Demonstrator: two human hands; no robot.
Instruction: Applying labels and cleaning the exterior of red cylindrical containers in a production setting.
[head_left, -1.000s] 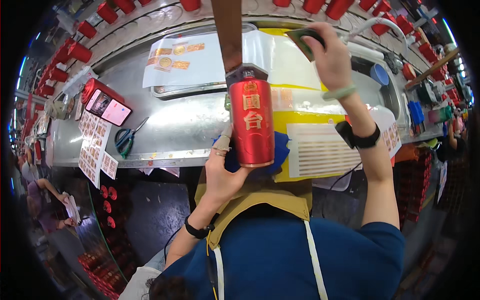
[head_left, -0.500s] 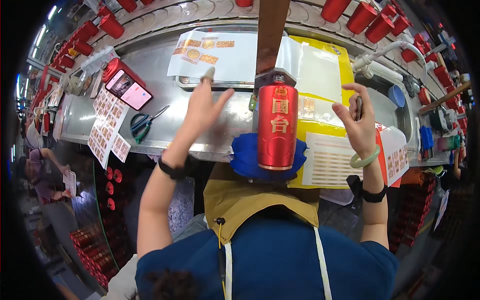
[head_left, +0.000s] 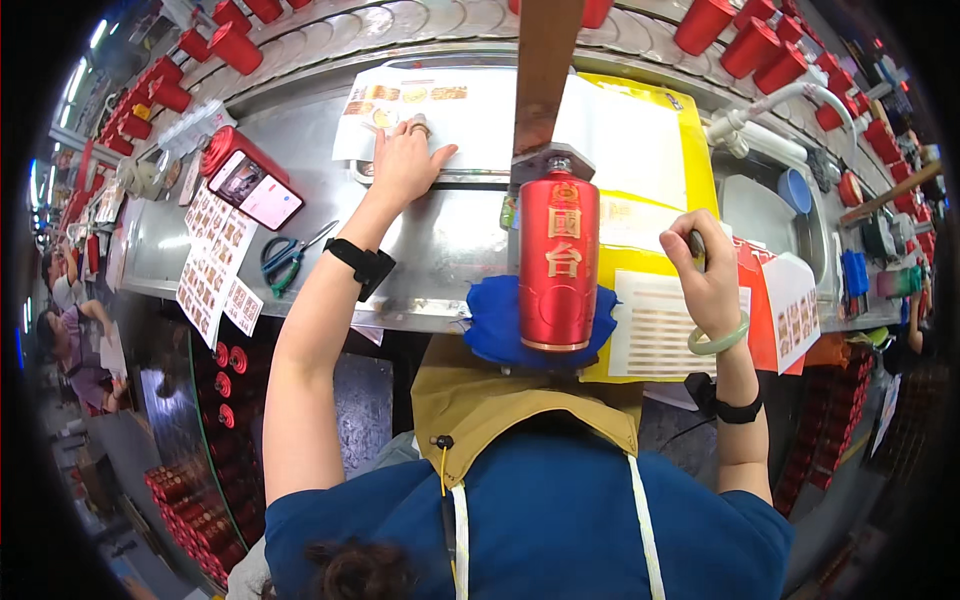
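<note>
Left grip [head_left: 405, 165] flat and open on white sheet [head_left: 470, 110] edge, right grip [head_left: 705, 275] closed around small dark object [head_left: 697, 248], red bottle [head_left: 557, 262] between.

Red bottle [head_left: 557, 262], blue cloth [head_left: 492, 322]

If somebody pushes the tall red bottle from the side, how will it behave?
The red bottle stands upright, tall and narrow, on a soft blue cloth, so it would probably tip. Once down, its round body would likely roll. Its glossy surface may be slippery.

Glossy red bottle [head_left: 558, 262], blue cloth [head_left: 490, 322], brushed-metal counter [head_left: 440, 240], white paper sheet [head_left: 470, 105]
</note>
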